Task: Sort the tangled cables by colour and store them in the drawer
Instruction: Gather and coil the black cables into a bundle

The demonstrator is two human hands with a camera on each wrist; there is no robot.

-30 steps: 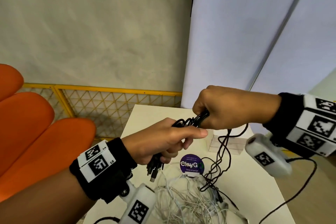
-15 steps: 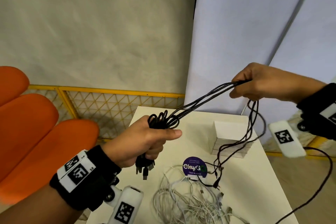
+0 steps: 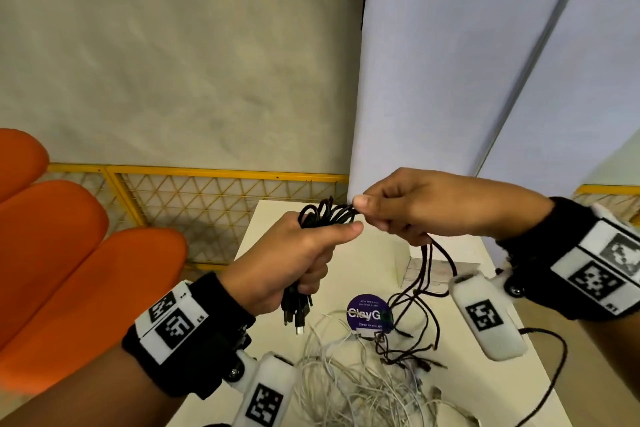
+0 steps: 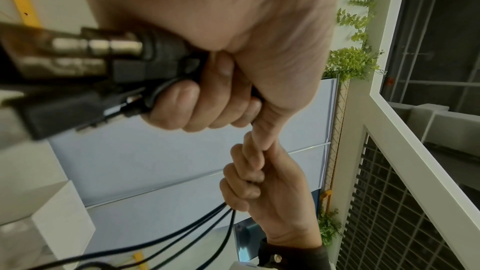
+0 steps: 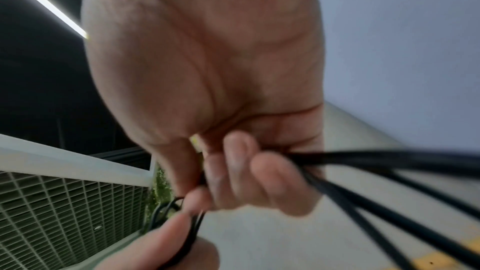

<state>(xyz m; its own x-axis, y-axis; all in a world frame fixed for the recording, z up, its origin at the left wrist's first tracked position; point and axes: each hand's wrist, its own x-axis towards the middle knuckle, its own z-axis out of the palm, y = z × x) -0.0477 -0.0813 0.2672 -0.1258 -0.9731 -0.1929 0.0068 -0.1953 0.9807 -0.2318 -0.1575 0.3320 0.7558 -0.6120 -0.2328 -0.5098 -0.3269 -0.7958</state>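
Head view: the left hand [image 3: 294,263] fists the gathered black cables [image 3: 325,213] above the table [image 3: 491,291]; the right hand [image 3: 412,208] pinches their trailing strands. White cables [image 3: 353,381] lie unsorted near; no drawer is visible.

Left wrist: fingers [image 4: 192,106] wrap the plugs [image 4: 98,46].

Right wrist: fingers [image 5: 236,163] clamp strands.

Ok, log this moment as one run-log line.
left hand grips black cable bundle | right hand pinches same black cables beside it | white cables heaped on table | drawer unseen
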